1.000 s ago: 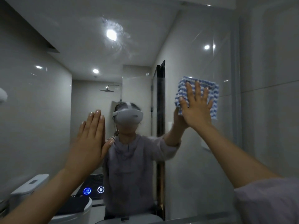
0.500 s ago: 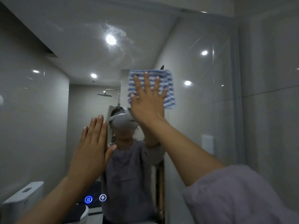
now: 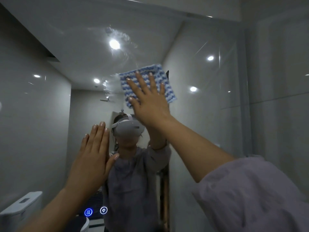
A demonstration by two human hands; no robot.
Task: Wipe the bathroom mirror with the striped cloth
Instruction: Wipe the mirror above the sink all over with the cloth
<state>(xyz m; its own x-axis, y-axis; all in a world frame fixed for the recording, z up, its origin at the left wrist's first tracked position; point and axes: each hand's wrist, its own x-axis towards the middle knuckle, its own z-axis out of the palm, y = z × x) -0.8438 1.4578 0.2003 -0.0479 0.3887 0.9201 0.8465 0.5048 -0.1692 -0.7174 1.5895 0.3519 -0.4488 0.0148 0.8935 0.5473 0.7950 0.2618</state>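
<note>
Striped cloth (image 3: 168,92) flat against mirror (image 3: 200,123) under splayed right hand (image 3: 150,106); left hand (image 3: 93,158) flat, straight-fingered, empty.

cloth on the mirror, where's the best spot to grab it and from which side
Take the lower right corner of the cloth, coming from the right. The right hand presses it flat to the mirror with straight fingers covering the middle, so nothing there can be pinched; that corner pokes out past the little finger, probably easiest to peel up.
</note>
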